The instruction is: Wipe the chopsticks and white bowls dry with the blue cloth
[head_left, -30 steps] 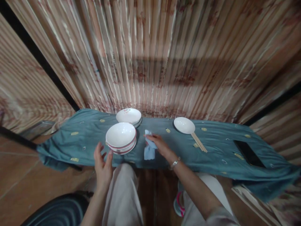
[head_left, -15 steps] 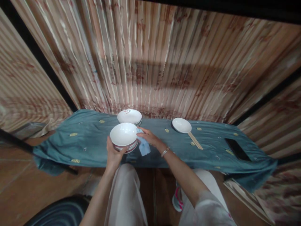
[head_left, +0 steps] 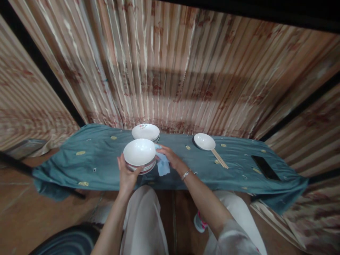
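Note:
A white bowl is tilted slightly above a stack of bowls near the front of the cloth-covered table. My left hand grips its left and near side, thumb along the front. At the right rim is my right hand, its fingers closed on a light blue cloth that touches the bowl and hangs down. Just behind stands another stack of white dishes with a small flower print on the top one.
To the right, a white bowl sits beside wooden chopsticks. A dark flat phone-like slab lies at the right end of the teal tablecloth. Pleated curtains hang behind, with dark frame bars at the sides.
My right hand and the cloth have shifted very slightly along the bowl's right rim. The bowl stays in my left hand; the view has moved a little.

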